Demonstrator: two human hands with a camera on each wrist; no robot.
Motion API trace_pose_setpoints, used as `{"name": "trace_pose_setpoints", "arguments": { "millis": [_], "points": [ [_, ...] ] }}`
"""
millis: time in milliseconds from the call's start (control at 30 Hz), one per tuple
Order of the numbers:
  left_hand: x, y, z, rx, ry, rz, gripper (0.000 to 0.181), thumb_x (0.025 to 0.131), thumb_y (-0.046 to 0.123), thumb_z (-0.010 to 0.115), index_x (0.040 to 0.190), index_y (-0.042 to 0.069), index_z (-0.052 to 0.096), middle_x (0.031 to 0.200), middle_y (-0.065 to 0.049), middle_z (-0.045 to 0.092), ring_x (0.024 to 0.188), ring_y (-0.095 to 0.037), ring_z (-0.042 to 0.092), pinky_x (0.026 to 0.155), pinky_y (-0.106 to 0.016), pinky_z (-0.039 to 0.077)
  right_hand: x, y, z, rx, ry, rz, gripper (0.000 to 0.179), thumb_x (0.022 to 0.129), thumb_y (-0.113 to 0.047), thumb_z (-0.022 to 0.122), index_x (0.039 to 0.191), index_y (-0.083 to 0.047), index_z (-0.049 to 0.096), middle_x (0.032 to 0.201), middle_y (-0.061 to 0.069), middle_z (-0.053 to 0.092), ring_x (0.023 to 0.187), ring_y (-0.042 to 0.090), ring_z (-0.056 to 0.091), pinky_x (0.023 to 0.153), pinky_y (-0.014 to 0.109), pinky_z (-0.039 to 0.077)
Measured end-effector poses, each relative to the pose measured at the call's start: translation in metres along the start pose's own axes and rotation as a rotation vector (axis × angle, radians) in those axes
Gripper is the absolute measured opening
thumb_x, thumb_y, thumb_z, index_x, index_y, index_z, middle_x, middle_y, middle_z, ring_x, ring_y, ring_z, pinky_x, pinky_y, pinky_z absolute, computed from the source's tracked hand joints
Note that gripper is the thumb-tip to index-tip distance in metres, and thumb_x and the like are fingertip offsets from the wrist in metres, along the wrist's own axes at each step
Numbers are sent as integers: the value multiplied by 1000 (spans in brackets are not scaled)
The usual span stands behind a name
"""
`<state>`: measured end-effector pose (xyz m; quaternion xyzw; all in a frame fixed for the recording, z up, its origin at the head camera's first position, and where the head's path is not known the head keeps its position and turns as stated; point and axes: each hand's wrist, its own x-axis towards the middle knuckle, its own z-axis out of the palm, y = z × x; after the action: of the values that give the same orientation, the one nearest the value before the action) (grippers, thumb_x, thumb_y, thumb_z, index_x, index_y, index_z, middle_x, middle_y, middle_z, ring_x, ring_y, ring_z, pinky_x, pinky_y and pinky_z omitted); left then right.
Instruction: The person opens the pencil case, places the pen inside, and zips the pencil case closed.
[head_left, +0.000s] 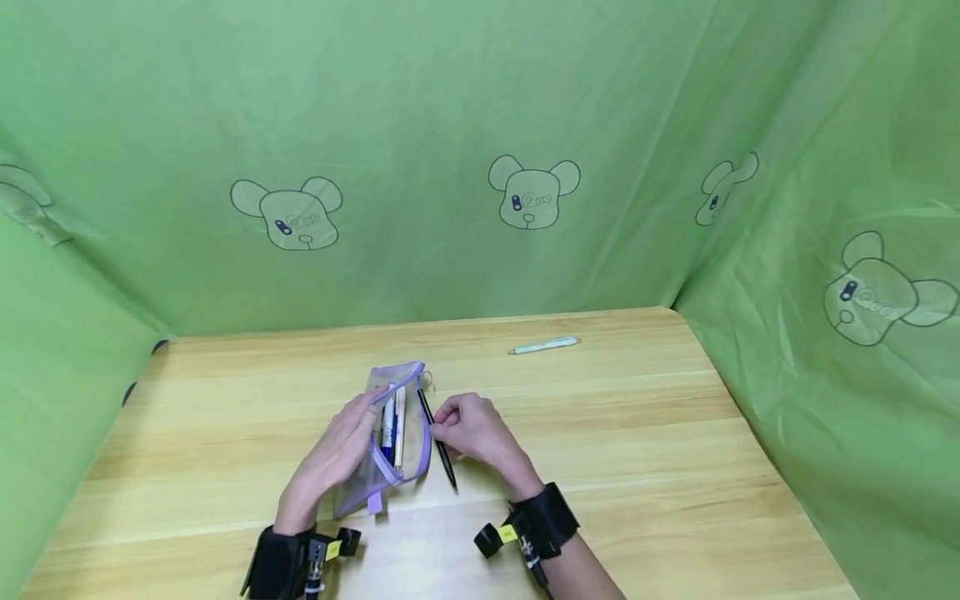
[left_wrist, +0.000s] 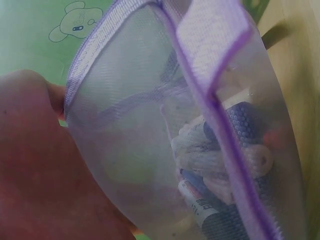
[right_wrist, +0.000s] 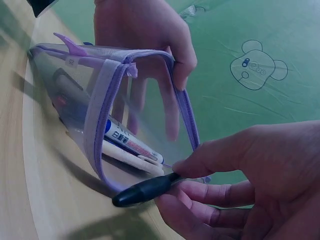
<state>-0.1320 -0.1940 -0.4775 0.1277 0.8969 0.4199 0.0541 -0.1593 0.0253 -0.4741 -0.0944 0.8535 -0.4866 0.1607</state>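
A translucent mesh pencil pouch with purple edging (head_left: 426,454) stands with its mouth spread toward the right. My left hand (head_left: 339,443) grips its upper rim; the right wrist view shows the thumb on the edge and the fingers seen through the mesh. Inside lie a white-and-blue marker (right_wrist: 134,143), a white pen (right_wrist: 131,159) and other writing tools, partly blurred by the mesh. Just outside the mouth, my right hand (head_left: 480,429) pinches a black pen (right_wrist: 142,192) between thumb and fingers. The pen slants along the pouch's right side, its tip toward me.
A light blue pen (head_left: 543,345) lies on the wooden table (head_left: 637,467) toward the back. Green cloth (head_left: 420,275) printed with bear heads hangs behind the table and at both sides. A wrist camera on a black strap (head_left: 543,521) sits on each forearm.
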Motion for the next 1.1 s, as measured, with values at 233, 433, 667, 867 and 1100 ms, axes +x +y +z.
{"name": "trace_pose_setpoints", "arguments": {
  "millis": [233,433,667,867,1100],
  "points": [
    [0,0,1,22,11,1,49,110,22,23,152,-1,31,146,-30,41,129,-49,40,102,-71,31,11,-9,13,13,28,-11,10,85,-11,73,89,-2,73,69,2,70,54,26,68,51,39,61],
    [0,-1,2,21,17,-2,48,110,20,24,152,1,34,141,-29,46,124,-47,45,99,-69,36,22,-16,31,66,107,32,15,83,-11,75,92,1,74,68,4,71,53,26,68,51,39,61],
    [1,1,1,26,7,-23,49,110,24,23,153,4,33,146,-28,42,128,-49,40,102,-71,32,30,-24,54,74,198,4,16,82,-11,77,90,1,75,66,2,72,49,22,68,40,25,56],
    [1,0,0,43,15,-25,50,110,25,23,153,3,33,146,-28,42,130,-48,39,103,-69,31,28,-29,54,17,236,-81,14,83,-11,75,91,0,77,69,4,73,48,8,64,43,17,54],
    [0,0,-1,31,-5,-23,51,110,27,22,153,2,31,151,-31,33,133,-51,33,104,-73,25,30,-24,20,-65,243,-116,14,85,-7,71,97,-3,75,80,1,71,63,8,63,57,20,58]
  ]
}}
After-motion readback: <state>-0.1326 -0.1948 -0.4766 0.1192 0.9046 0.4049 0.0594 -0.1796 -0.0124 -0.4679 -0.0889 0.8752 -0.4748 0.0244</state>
